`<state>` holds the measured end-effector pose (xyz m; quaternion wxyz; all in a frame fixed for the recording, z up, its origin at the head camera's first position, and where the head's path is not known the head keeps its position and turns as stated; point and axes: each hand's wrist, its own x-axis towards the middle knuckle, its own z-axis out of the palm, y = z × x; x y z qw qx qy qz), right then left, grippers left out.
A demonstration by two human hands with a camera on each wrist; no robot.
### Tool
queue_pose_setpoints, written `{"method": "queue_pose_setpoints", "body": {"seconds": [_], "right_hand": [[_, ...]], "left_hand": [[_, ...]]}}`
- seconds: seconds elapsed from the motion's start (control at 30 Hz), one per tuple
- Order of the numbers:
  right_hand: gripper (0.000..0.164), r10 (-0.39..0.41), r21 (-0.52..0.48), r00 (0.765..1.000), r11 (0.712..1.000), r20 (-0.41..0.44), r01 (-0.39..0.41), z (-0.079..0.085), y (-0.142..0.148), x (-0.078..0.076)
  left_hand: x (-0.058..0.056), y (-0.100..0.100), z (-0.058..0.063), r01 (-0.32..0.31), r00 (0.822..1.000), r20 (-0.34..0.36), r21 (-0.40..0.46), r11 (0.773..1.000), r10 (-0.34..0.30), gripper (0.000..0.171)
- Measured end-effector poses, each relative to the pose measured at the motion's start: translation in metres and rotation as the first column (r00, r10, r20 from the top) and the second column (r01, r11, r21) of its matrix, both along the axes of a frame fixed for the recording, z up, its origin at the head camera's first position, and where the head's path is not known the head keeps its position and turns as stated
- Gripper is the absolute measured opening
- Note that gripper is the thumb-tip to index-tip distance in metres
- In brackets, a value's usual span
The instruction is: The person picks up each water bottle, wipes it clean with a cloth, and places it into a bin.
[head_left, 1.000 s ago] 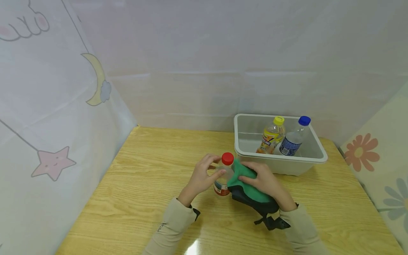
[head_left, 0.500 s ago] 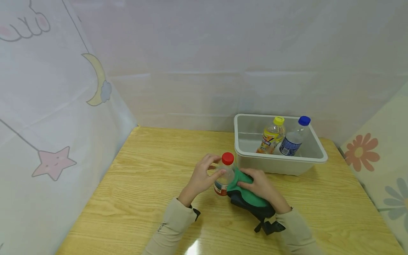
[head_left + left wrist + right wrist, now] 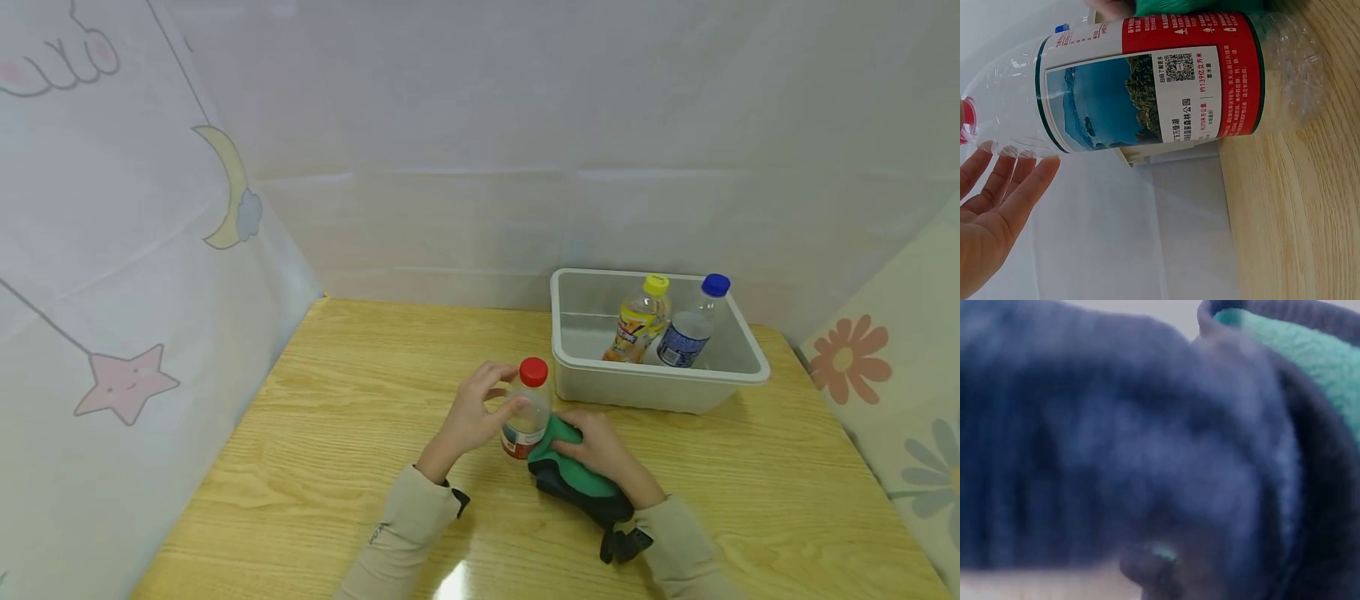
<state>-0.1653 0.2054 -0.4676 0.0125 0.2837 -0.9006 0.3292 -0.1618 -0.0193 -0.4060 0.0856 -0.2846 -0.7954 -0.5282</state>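
A clear plastic bottle [image 3: 522,442] with a red cap stands upright on the table in the head view. Around its upper part are the thumb and fingers of my left hand [image 3: 476,410]. In the left wrist view the bottle [image 3: 1104,100] shows a lake picture on its red and white label, with fingertips against the shoulder. My right hand [image 3: 600,450] grips a bunched green fleecy cloth [image 3: 581,477] with a dark border, pressed against the bottle's right side. Blurred dark fabric [image 3: 1116,456] fills most of the right wrist view, hiding the right hand there.
A pale grey plastic bin [image 3: 637,386] stands behind and to the right of the hands. Inside it lean a bottle with a yellow cap [image 3: 656,285] and one with a blue cap [image 3: 716,285]. White printed sheets wall the wooden table [image 3: 322,417] at back and sides.
My right hand has slid the cloth down along the bottle's side, toward me and slightly left. The left hand keeps its hold, and the bottle has shifted only slightly left.
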Motion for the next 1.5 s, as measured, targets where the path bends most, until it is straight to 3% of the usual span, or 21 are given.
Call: {"method": "queue_pose_setpoints", "body": {"seconds": [0.3,0.5,0.7,1.0,1.1,1.23,1.33,1.47,1.5], "right_hand": [[0.042,-0.018,-0.013,1.0,1.0,0.014,0.019,-0.001,0.005,0.002],[0.04,-0.014,-0.058,0.996,0.998,-0.085,0.009,0.02,0.015,0.004],[0.038,-0.019,-0.086,0.973,0.996,-0.228,-0.001,0.046,0.018,0.006],[0.042,-0.012,-0.075,0.962,0.997,-0.272,-0.009,0.077,0.021,0.006],[0.042,0.0,-0.068,0.964,0.997,-0.265,-0.019,0.084,0.02,0.005],[0.042,0.019,-0.071,0.968,0.997,-0.25,-0.038,0.093,0.018,0.004],[0.041,0.029,-0.067,0.967,0.997,-0.253,-0.048,0.097,0.017,0.003],[0.041,0.031,-0.055,0.97,0.997,-0.24,-0.046,0.099,0.016,0.002],[0.041,0.032,-0.051,0.971,0.998,-0.236,-0.045,0.1,0.016,0.002]], "left_hand": [[-0.011,-0.008,-0.001,0.074,0.996,0.058,0.019,0.997,-0.075,0.035],[-0.016,-0.01,-0.001,0.126,0.989,0.073,0.024,0.992,-0.127,0.037],[-0.019,-0.012,0.003,0.158,0.983,0.096,0.007,0.987,-0.158,0.036],[-0.022,-0.015,0.009,0.219,0.97,0.108,-0.022,0.975,-0.216,0.036],[-0.02,-0.015,0.012,0.219,0.968,0.133,-0.034,0.975,-0.213,0.037],[-0.01,-0.015,0.029,0.221,0.965,0.153,-0.048,0.974,-0.211,0.037],[-0.004,-0.014,0.038,0.219,0.969,0.13,-0.05,0.974,-0.211,0.038],[0.001,-0.013,0.037,0.148,0.984,0.1,-0.026,0.989,-0.145,0.039],[0.001,-0.013,0.032,0.111,0.99,0.087,-0.02,0.994,-0.109,0.04]]}}
